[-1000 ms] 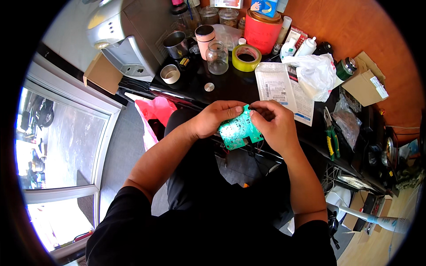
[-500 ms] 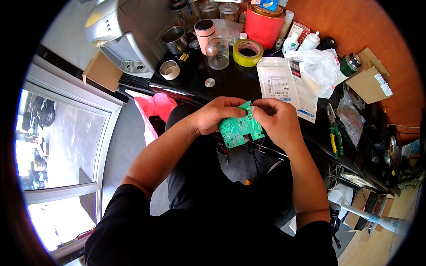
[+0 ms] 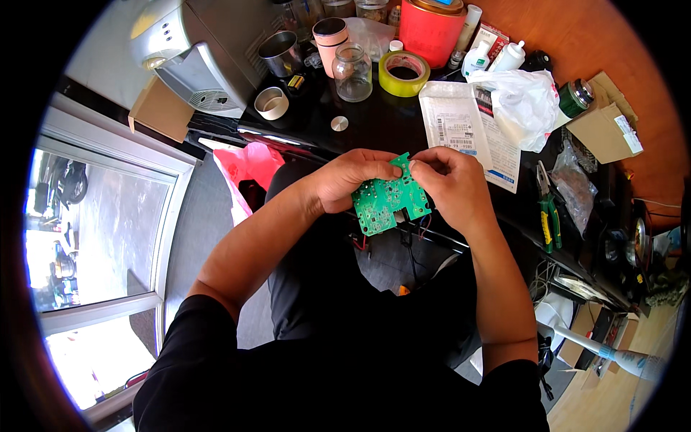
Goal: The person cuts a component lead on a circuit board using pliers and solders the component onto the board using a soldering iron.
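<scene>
Left arm (image 3: 255,234) comes from lower left, right arm (image 3: 497,288) from lower right; both bend in to middle of frame. Left hand (image 3: 353,178) pinches green board (image 3: 381,205) by upper left edge, thumb on top, fingers mostly hidden behind. Right hand (image 3: 453,183) curls in at board's upper right edge, fingers bunched close; cannot tell if they grip it. Board sits between hands, mostly below fingertips, tilted. Paper (image 3: 450,119) just above right hand.
</scene>
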The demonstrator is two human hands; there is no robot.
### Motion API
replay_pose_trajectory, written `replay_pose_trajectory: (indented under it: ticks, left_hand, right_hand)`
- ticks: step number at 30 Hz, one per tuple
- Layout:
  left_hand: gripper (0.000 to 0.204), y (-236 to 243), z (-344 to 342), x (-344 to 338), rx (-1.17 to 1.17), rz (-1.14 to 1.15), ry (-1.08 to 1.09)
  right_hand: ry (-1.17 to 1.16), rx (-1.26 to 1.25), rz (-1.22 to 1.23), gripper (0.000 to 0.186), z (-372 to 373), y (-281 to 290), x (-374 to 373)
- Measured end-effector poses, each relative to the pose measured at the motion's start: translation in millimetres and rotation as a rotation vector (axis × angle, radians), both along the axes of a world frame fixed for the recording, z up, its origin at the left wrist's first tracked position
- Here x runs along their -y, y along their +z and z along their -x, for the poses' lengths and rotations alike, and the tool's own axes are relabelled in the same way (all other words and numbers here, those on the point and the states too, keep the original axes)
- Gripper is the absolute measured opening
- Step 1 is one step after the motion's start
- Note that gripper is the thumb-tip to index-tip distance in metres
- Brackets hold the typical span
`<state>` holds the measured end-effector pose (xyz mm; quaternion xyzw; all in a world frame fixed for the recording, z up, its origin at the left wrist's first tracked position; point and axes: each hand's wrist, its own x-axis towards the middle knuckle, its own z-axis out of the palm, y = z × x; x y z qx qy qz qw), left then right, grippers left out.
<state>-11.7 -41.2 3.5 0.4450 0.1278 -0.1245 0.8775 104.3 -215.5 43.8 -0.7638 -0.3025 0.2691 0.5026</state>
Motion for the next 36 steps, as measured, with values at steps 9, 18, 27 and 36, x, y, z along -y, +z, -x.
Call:
replay_pose_trajectory:
  ticks: [9, 18, 27, 36]
  left_hand:
    - [0.04, 0, -1, 2, -0.01, 0.01, -0.001]
    - [0.052, 10, 5, -2, 0.005, 0.048, 0.016]
    - [0.047, -2, -11, 5, -0.028, -0.069, 0.05]
    - [0.042, -22, -13, -12, -0.11, -0.143, 0.125]
  right_hand:
    - [0.058, 0.051, -0.009, 0.03, -4, -2, 3]
    - [-0.009, 0.034, -0.139, 0.031, -33, 15, 39]
    - [-0.833, 0.076, -0.441, 0.016, -8, -64, 180]
    - [-0.96, -0.354, 0.179, 0.025, 131, -217, 293]
